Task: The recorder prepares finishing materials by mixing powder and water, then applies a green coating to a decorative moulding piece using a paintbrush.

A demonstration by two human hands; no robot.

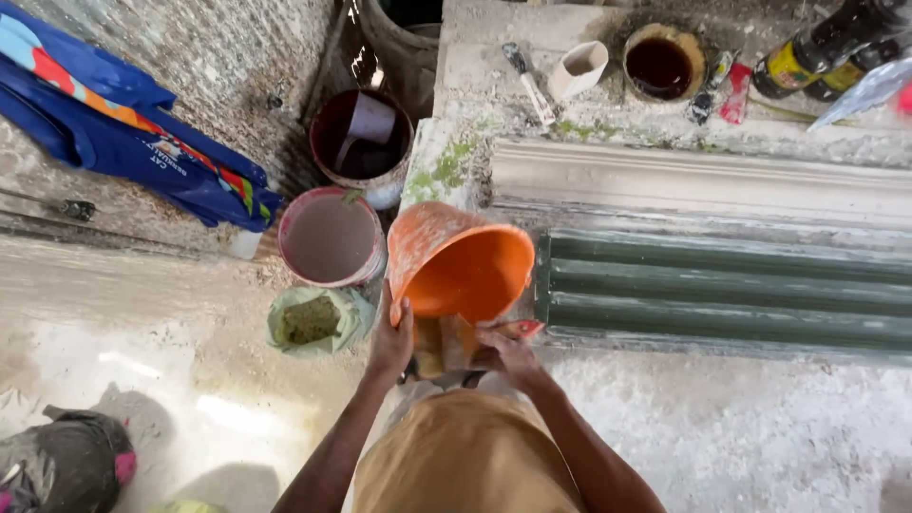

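An orange plastic bucket (456,258), smeared with white, is tilted with its mouth facing me at the edge of a rough stone bench. My left hand (392,340) grips its near left rim. My right hand (505,352) is under the bucket's lower rim, fingers closed on a small tool with a red-orange handle (522,329). Just below the bucket's mouth, between my hands, sits something tan and yellowish (439,348), partly hidden by them.
A green ribbed mould (722,293) and a white cornice strip (703,180) lie on the bench. Two round buckets (332,237) (362,142) and an open bag of powder (313,321) stand at left. Farther back are a white cup (578,68), a brush (528,84), a dark-liquid bowl (662,65) and bottles (826,43).
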